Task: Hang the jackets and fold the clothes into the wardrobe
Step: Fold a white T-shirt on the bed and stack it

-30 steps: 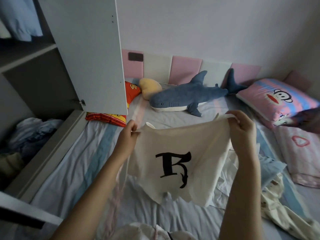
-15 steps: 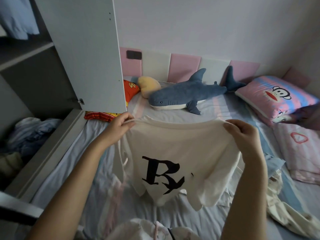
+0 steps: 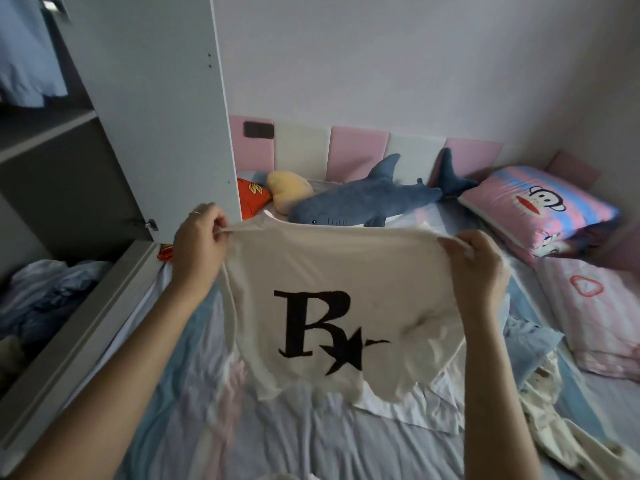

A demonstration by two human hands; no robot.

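The job looks about midway: a pale blue garment (image 3: 24, 57) hangs at the top of the open wardrobe (image 3: 45, 133), but the bluish clothes (image 3: 48, 296) in its lower compartment lie crumpled rather than folded. On the bed (image 3: 180, 427) a white cloth (image 3: 415, 407) and a cream spotted garment (image 3: 571, 441) lie loose to the right, so several pieces seem left to do. The piece being worked on is a cream T-shirt (image 3: 398, 271) with a black R and star, held spread in the air above the bed and not yet folded, its lower edge hanging over the white cloth. The left hand (image 3: 199, 244) pinches its top left corner with curled fingers, and the right hand (image 3: 474, 268) grips the top right corner likewise, the cloth taut between them
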